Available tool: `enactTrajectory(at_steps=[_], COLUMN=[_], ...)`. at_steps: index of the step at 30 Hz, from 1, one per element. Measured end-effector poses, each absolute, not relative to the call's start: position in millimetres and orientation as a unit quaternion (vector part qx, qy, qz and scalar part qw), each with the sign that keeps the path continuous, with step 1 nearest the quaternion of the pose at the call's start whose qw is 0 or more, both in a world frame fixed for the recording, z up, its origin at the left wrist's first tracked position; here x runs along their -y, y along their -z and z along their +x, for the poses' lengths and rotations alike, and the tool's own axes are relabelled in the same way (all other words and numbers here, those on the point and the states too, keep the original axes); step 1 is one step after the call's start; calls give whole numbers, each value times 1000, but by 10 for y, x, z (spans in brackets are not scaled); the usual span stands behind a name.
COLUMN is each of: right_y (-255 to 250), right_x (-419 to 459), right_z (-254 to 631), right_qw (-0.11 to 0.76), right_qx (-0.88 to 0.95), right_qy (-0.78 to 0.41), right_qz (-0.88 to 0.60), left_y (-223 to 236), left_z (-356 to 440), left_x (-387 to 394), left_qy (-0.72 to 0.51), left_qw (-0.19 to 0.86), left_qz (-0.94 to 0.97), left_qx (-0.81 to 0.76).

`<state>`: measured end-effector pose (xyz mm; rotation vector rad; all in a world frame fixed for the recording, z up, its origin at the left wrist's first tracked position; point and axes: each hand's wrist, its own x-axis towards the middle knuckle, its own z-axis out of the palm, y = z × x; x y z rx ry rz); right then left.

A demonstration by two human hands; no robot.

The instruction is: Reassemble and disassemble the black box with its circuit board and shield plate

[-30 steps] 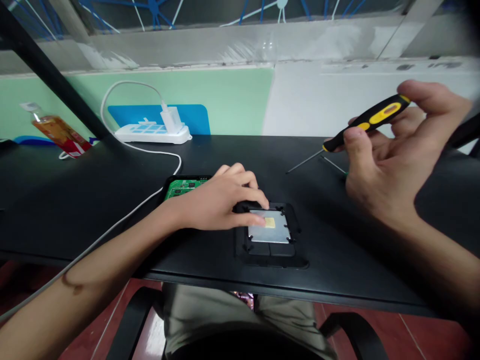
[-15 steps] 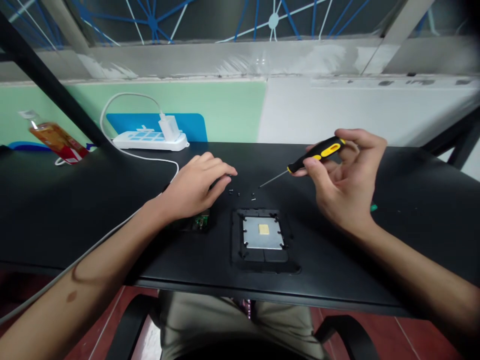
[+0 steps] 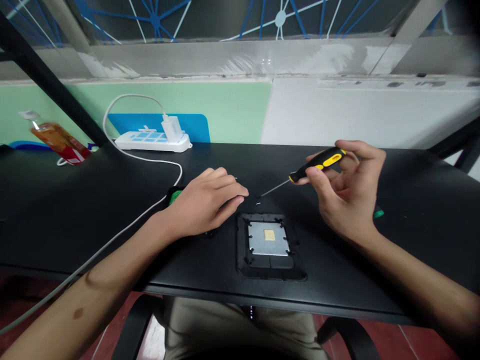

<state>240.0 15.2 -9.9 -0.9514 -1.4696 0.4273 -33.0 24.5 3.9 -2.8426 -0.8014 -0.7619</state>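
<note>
My right hand [image 3: 347, 185] holds a black-and-yellow screwdriver [image 3: 318, 166], its thin shaft slanting down to the left with the tip close to the table. Near that tip lies a small screw [image 3: 258, 203]. Thumb and forefinger of my left hand [image 3: 210, 202] are drawn together low over the table, left of the tip; whatever is between them is too small to see. Under my left wrist a green circuit board in a black frame [image 3: 174, 196] is mostly covered. In front of both hands lies a black plastic cover [image 3: 242, 270] carrying a silver metal plate [image 3: 258, 245] with a yellowish pad [image 3: 269, 235].
A white power strip [image 3: 150, 142] with a plugged-in charger [image 3: 171, 128] stands by the wall. Its white cable [image 3: 142, 217] runs under my left forearm. A drink bottle [image 3: 62, 140] leans at the far left. A green object [image 3: 378, 213] shows beside my right wrist.
My left hand has moved right and down toward the screwdriver tip, covering some of the small screws seen before. The screwdriver stays in my right hand, slightly lower. The view has shifted a little.
</note>
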Motion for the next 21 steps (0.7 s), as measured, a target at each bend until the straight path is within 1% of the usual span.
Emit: enactTrajectory(at_steps=[3,5,10,16,21], right_y=[60,38,50,87,93], right_x=[-194,-230,-338,-366,-354], right_z=[2461,2514,2613,2610,2613], right_qw=[646,646,602,561,548], right_qx=[607,575,515,511,514], right_qy=[-196,-216,-283,-338,-348], right_qz=[-419,-453,-541,-557,-561], left_y=[-29,-29,-13,-3,-4], left_z=[-301,-276,-220,-208,-220], left_x=[-217,-197,-168,-159,-156], left_qy=[245,236,221,228,225], left_qw=[58,64,64,78,90], left_qz=[-935,-938,-944,-943,-944], left_qx=[252,244,235,228,224])
